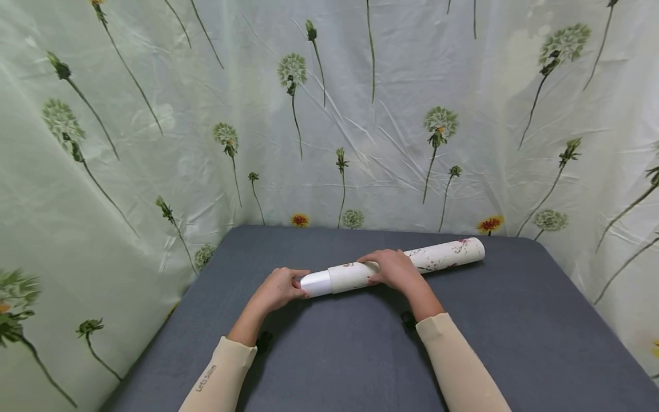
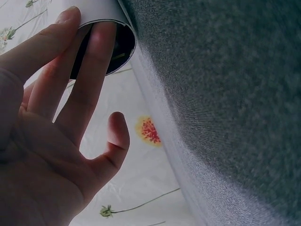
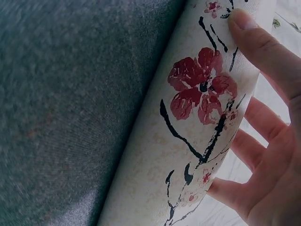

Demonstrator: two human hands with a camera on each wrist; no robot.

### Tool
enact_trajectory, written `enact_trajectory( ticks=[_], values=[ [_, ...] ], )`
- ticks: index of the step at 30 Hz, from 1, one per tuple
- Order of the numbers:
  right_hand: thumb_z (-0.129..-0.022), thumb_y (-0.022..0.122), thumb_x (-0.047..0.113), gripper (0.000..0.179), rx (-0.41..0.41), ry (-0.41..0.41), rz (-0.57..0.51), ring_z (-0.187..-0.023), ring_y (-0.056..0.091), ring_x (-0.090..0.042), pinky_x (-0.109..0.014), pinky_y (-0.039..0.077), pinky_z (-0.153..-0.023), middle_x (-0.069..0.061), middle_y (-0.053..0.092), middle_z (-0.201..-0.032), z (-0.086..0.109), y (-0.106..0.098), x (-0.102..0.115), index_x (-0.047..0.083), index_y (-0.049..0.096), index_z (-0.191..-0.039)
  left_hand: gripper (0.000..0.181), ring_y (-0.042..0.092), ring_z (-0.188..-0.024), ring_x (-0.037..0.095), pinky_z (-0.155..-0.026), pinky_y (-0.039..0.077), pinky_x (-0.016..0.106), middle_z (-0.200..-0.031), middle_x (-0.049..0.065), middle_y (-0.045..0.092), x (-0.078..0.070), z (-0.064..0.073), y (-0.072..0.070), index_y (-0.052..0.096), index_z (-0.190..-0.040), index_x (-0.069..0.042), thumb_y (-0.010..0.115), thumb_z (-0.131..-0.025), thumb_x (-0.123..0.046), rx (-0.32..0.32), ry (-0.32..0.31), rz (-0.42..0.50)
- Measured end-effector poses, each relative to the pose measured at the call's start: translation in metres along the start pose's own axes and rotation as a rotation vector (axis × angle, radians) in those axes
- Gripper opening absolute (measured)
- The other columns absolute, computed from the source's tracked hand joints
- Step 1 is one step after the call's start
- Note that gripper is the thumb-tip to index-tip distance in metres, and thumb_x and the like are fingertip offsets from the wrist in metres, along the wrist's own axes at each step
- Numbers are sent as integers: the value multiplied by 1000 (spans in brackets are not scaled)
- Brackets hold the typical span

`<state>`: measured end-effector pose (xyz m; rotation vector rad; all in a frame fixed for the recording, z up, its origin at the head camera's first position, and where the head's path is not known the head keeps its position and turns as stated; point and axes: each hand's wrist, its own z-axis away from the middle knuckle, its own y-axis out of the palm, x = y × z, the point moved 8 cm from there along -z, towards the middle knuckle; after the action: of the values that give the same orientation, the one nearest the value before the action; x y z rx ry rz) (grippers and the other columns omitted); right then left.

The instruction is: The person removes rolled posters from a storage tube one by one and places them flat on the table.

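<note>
A long roll of wallpaper [image 1: 445, 256], off-white with red blossoms and dark twigs, lies slanting across the table, its right end farther back. From its left end sticks out a smooth white tube [image 1: 316, 284], whose hollow inside looks dark in the left wrist view. My left hand [image 1: 278, 289] pinches the tube's open rim [image 2: 106, 21], the thumb outside and two fingers reaching in; the little finger stands free. Around the wallpaper roll near its left part, my right hand [image 1: 393, 268] grips with the thumb [image 3: 244, 23] on the near side and the other fingers over the far side.
The dark grey cloth-covered table [image 1: 329, 355] extends on all sides of the roll. Behind it and at both sides hangs a pale curtain [image 1: 360, 143] printed with dandelions. A dark wrist camera [image 1: 408, 320] sits under the right wrist, another [image 1: 264, 341] under the left.
</note>
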<state>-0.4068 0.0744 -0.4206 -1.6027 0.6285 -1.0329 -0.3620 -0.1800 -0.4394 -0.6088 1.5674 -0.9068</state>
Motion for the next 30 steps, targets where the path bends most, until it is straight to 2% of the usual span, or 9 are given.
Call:
enact_trajectory(
  ticks=[6,14,23,30],
  values=[
    [-87,87,32,56,4,-2,-1,-136,62,-38,-71,33,-119,-6,70,-144,1,-3,-4,30,71,-140,60,69,-74,6,-69,52,27,-85,2,82,2,0,-1,71,-139,-6,91,-83,-13,-6,-14,7],
    [-87,88,31,55,0,30,-26,-136,61,-38,-72,31,-119,-8,70,-144,2,-4,-17,30,71,-139,60,70,-75,6,-69,53,27,-86,2,82,3,-1,-1,70,-140,-7,89,-84,-13,-15,1,-2],
    [-88,88,31,55,1,59,-43,-136,61,-39,-70,33,-119,-10,69,-145,4,-7,-28,31,71,-140,59,69,-75,7,-69,51,28,-86,-1,82,8,-2,-2,69,-142,-12,88,-86,-15,-43,-40,-21],
    [-88,88,30,56,4,60,-44,-137,61,-40,-71,31,-119,-10,69,-145,3,-6,-31,31,70,-141,59,68,-73,6,-67,50,28,-86,0,82,9,-1,-4,71,-141,-12,89,-85,-15,-50,-36,-32]
  ],
)
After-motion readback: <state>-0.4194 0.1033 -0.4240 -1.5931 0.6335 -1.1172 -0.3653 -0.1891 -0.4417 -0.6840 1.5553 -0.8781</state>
